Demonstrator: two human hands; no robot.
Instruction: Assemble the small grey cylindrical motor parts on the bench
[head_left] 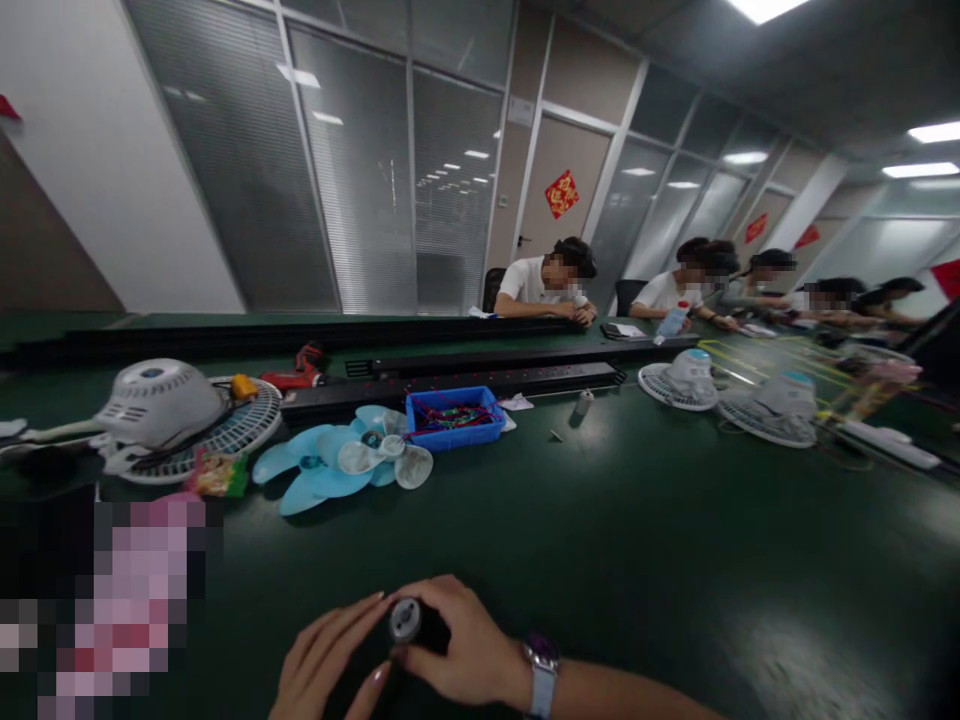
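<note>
Grey-topped cylinder (405, 622) sits in your right hand (469, 645), fingers curled, toward the green table's (615, 540) near edge; your left hand's (319, 655) fingers spread alongside.

The right wrist (516, 672) carries a wristwatch (541, 652) with a rounded case, a dark purple dial and a pale grey strap (543, 690); dial markings are too small to read. The right forearm (615, 690) is bare. The left hand (319, 655) and right hand (476, 640) are likewise bare, fingers fully exposed.

The red sign (562, 194) on the door (576, 142) is unreadable.
</note>
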